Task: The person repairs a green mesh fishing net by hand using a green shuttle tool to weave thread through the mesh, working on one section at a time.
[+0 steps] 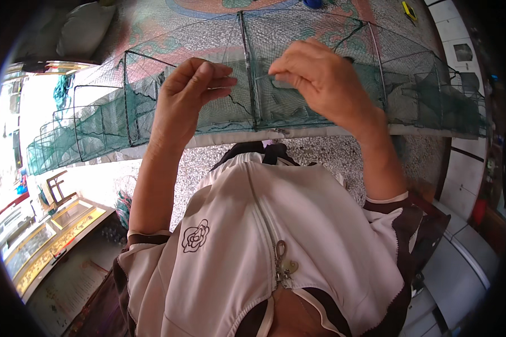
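Observation:
A long green mesh net trap (208,112) with dark rectangular frames stretches across in front of me. Above its middle, on the left side of an upright frame bar (247,67), is my left hand (188,90). Its fingers are curled and its thumb is bent against them; anything thin between them is too small to make out. My right hand (323,78) is raised on the other side of the bar, thumb and forefinger pinched together. From that pinch a thin green strand (262,77) seems to run toward the bar.
The netting lies along a pale-edged surface (219,138). A yellow-handled tool (409,11) is on the speckled floor at the far right. Gold-trimmed furniture (67,238) stands at the lower left, and a grey cabinet (461,264) at the lower right.

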